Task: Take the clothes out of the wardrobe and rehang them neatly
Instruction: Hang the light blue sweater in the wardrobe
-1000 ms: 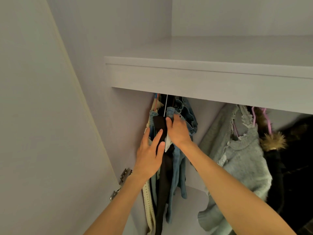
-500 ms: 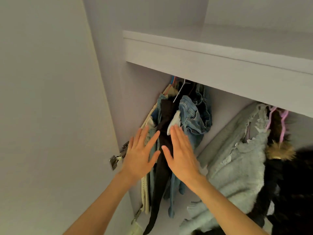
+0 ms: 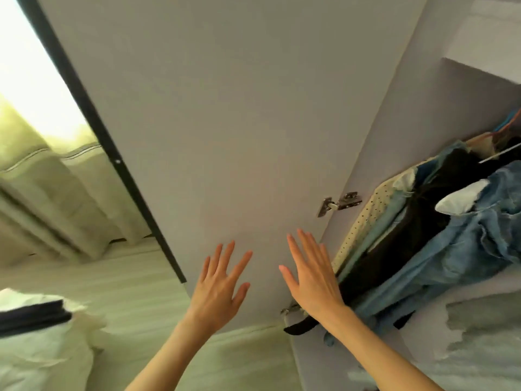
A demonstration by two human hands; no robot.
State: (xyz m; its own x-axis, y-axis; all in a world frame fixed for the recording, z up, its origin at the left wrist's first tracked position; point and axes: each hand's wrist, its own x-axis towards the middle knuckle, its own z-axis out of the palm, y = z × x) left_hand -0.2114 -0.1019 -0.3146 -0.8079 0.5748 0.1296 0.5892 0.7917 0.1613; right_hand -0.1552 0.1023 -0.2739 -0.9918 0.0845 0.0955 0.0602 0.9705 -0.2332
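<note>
Two hands: left hand [image 3: 218, 289], right hand [image 3: 311, 277] (both empty, flat).

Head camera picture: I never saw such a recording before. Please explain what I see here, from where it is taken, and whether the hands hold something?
The picture comes from a camera worn on a person's head, looking forward and down, tilted. The left hand and right hand are bare, with straight spread fingers; they hold nothing. Behind them is the open pale grey wardrobe door with a metal hinge. To the right hang blue denim clothes, a black garment and a cream dotted garment. At left are beige curtains.
</note>
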